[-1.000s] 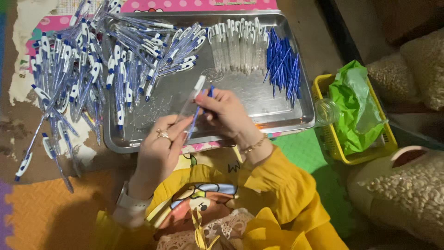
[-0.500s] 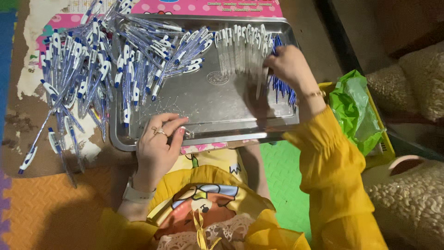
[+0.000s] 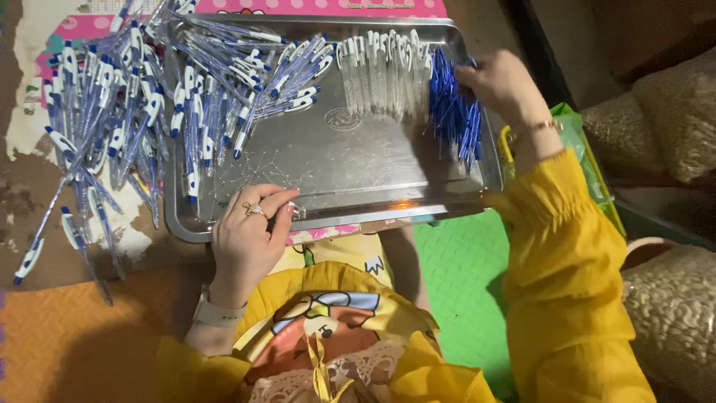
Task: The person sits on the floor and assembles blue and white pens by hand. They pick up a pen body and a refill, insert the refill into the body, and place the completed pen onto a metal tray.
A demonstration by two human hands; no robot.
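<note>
Reaching with my right hand [image 3: 501,83], fingers pinching blue refills [image 3: 452,112] on the steel tray [image 3: 358,160]; left hand [image 3: 250,235] curled at its rim, clear barrels [image 3: 382,71] and finished pens [image 3: 119,119] alongside

Pens and pen parts around a metal tray [image 3: 335,172] on the floor

Assembled pens [image 3: 127,112] heap over the tray's left end; pen barrels [image 3: 384,71] lie at its far middle, refills [image 3: 455,112] at its right end. The left hand [image 3: 246,239] rests on its near rim, the right hand [image 3: 503,86] on the refills.
</note>
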